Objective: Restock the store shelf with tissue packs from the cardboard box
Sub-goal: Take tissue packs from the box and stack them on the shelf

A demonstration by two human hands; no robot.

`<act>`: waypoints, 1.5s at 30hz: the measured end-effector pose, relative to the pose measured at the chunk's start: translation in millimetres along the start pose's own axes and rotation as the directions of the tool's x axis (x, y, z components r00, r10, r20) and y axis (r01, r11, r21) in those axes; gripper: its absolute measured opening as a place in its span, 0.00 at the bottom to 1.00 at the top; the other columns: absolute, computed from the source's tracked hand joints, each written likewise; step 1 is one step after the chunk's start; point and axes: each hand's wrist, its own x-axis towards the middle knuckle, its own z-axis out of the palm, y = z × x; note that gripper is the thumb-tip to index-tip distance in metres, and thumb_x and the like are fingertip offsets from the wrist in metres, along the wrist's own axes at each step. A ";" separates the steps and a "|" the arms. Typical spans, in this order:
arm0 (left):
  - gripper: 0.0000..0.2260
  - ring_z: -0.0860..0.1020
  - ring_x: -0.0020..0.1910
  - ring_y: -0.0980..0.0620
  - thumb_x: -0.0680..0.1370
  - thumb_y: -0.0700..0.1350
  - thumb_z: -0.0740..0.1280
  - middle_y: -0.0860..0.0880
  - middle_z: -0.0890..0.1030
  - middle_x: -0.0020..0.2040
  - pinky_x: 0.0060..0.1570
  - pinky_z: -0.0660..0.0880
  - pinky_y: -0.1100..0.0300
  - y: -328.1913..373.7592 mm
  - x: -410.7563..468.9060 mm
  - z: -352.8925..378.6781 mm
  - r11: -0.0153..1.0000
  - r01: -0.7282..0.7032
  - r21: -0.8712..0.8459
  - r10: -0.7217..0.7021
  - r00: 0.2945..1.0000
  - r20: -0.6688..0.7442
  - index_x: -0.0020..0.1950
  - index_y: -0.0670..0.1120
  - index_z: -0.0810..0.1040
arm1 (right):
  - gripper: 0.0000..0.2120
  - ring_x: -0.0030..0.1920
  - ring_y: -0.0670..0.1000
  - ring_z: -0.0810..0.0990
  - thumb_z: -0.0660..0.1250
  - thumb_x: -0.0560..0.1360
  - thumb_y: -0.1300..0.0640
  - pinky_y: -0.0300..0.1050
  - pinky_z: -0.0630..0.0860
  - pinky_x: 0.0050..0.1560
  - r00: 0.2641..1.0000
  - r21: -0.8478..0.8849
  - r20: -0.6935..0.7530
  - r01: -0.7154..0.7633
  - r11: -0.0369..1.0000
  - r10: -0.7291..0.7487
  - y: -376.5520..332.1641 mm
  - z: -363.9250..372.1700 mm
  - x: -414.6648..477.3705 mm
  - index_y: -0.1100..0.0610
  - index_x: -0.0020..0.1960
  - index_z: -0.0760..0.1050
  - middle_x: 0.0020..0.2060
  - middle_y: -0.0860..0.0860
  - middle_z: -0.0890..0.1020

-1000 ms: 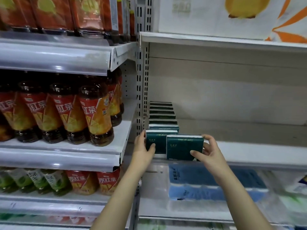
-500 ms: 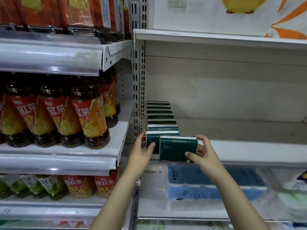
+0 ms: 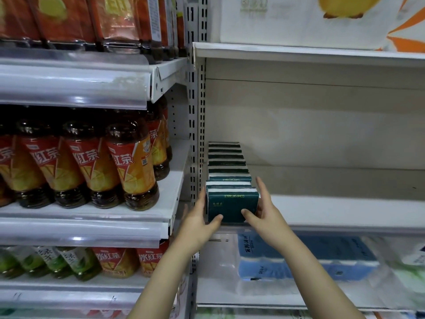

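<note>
Front tissue pack (image 3: 232,207) pressed between left hand (image 3: 197,221) and right hand (image 3: 264,215), fingers straight, thumbs on face; uneven push could skew row (image 3: 226,157).

You have a row of red-label tea bottles (image 3: 128,166) standing upright. Above that row sit orange-labelled bottles (image 3: 115,19); below it, green-label bottles (image 3: 69,263) beside more red bottles (image 3: 112,261). Lower right of the row lies a blue wrapped pack (image 3: 299,256), upper right a white printed package (image 3: 287,19).
</note>
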 end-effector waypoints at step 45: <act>0.24 0.56 0.77 0.47 0.83 0.60 0.42 0.52 0.58 0.78 0.75 0.52 0.45 24.0 32.7 6.2 0.929 0.244 -0.279 -0.253 0.967 0.005 0.78 0.58 0.54 | 0.26 0.73 0.46 0.66 0.52 0.78 0.33 0.54 0.61 0.74 0.952 0.348 -0.002 -0.287 0.892 0.307 9.6 12.2 53.3 0.41 0.72 0.67 0.71 0.41 0.71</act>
